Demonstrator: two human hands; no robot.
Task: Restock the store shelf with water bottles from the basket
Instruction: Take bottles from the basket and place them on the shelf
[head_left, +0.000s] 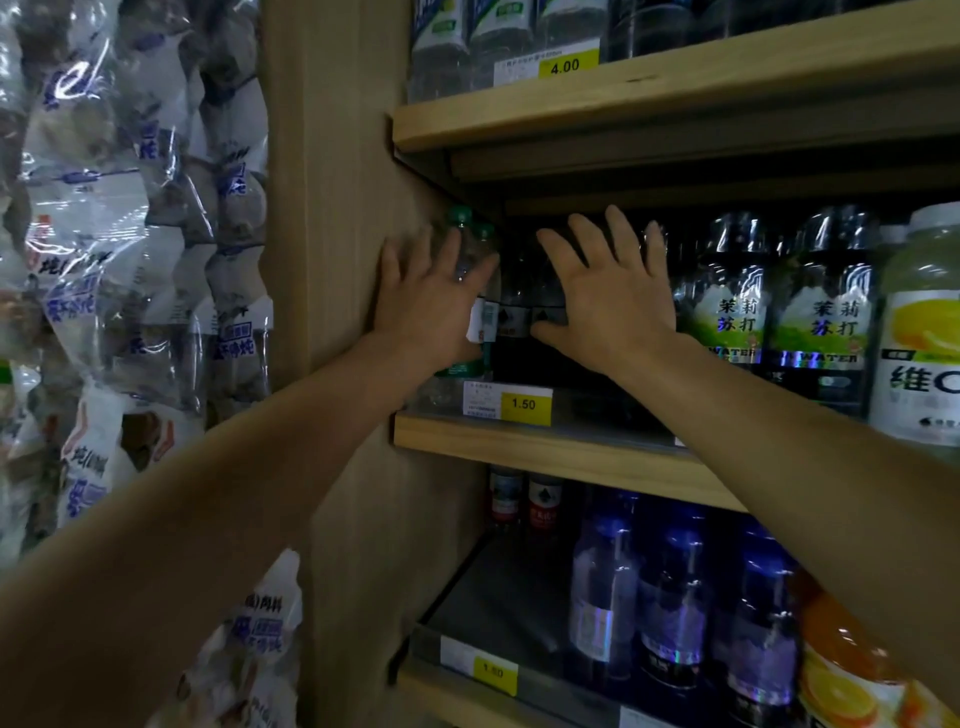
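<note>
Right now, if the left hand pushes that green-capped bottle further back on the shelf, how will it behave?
The green-capped bottle is tall and narrow, so a high push from the left hand may tip it. Clear plastic probably slides easily on the shelf, and looks rigid if full.

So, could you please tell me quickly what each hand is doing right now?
Left hand: open, fingers spread against a green-capped water bottle.
Right hand: open, holding nothing.

The water bottles (470, 249) are largely hidden by the left hand (431, 306); at three o'clock, a pale jar (919, 332) is cut off.
</note>
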